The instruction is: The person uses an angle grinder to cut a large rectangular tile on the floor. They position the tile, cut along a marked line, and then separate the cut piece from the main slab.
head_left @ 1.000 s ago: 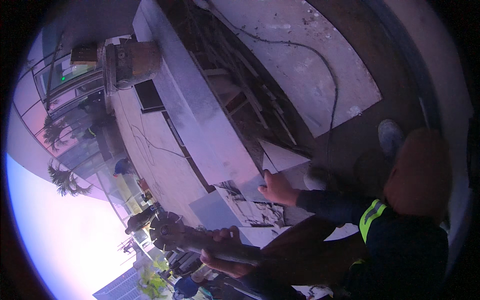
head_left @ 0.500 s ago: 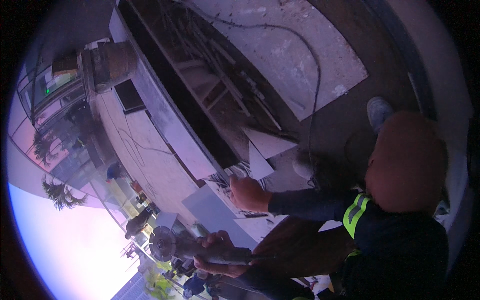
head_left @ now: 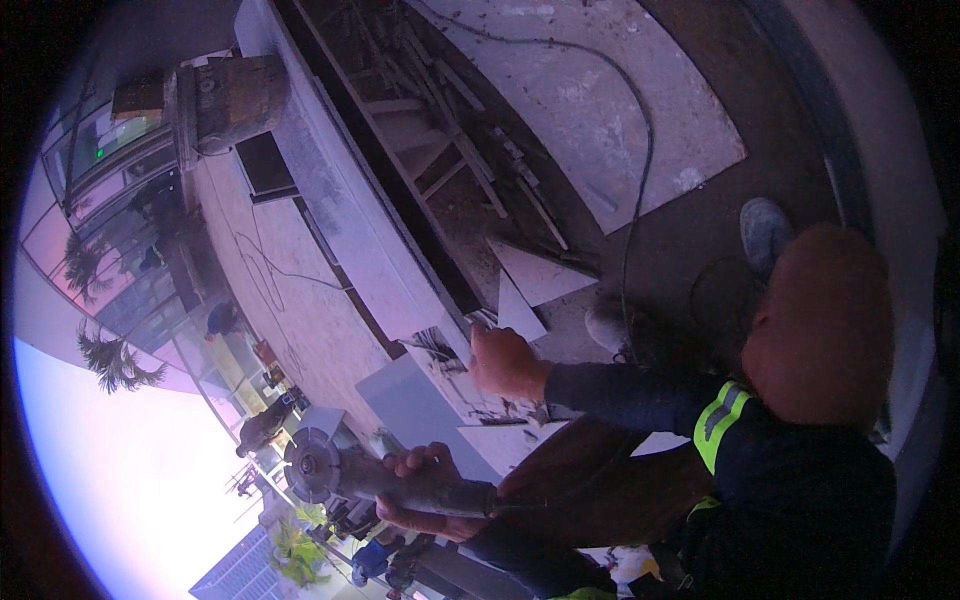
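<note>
An angle grinder (head_left: 375,478) lies in my left hand (head_left: 430,495), its fingers and thumb wrapped round the body. The round disc (head_left: 306,466) faces the picture's lower left, away from me. My right hand (head_left: 506,365) is closed at the end corner of a long pale box-like panel (head_left: 365,240), which has a dark slot along it. Its fingertips are partly hidden, so any small thing in them cannot be made out. Close by are two pale triangular offcuts (head_left: 535,272) and a grey flat sheet (head_left: 425,415).
The scene appears tilted sideways. My brown-clad knee (head_left: 825,330) and shoe (head_left: 765,235) are at the right. A cable (head_left: 645,130) crosses a dusty pale board (head_left: 600,90). Thin strips (head_left: 440,110) lie in a pile. Other people (head_left: 268,425) are farther off.
The view has shifted slightly. My right hand has moved a little up in the picture, against the panel's end. The grinder sits slightly farther left, still in my left hand.
</note>
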A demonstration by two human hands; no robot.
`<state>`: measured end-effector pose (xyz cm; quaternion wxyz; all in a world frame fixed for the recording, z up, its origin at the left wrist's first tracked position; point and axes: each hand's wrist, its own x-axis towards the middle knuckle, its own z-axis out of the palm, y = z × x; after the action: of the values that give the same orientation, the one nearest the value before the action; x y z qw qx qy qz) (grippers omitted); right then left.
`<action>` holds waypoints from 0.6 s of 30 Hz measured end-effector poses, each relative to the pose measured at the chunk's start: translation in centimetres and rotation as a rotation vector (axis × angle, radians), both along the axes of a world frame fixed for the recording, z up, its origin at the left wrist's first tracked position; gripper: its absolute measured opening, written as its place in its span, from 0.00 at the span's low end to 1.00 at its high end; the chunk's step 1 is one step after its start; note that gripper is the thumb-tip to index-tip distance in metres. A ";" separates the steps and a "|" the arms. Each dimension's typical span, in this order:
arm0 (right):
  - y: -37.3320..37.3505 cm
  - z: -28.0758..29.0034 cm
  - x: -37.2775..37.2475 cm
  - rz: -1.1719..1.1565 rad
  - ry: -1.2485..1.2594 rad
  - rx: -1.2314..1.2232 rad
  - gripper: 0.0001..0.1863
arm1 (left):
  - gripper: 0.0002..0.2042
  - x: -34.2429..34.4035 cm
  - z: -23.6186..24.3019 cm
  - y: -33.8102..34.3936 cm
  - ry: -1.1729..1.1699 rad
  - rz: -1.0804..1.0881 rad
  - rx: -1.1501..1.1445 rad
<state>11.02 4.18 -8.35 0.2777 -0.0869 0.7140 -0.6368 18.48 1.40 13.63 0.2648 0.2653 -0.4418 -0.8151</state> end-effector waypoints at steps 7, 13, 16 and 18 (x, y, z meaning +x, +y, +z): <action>1.5 -3.2 -0.7 0.083 -0.070 0.034 0.23 | 0.24 -0.6 -0.3 -0.2 0.006 -0.086 -0.023; 1.6 -6.9 -1.1 0.098 -0.159 0.057 0.22 | 0.24 -1.9 -0.1 0.6 0.019 -0.145 0.015; 1.4 -8.5 -1.1 0.069 -0.091 0.035 0.22 | 0.24 -2.3 -0.2 0.8 0.019 -0.155 0.025; 1.2 -9.0 -1.1 0.086 -0.065 0.033 0.22 | 0.23 -2.4 -0.3 0.9 0.022 -0.165 0.032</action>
<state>9.95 5.36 -17.35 0.3293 -0.0922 0.7104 -0.6151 16.04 2.26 13.33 0.1973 0.2233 -0.4461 -0.8439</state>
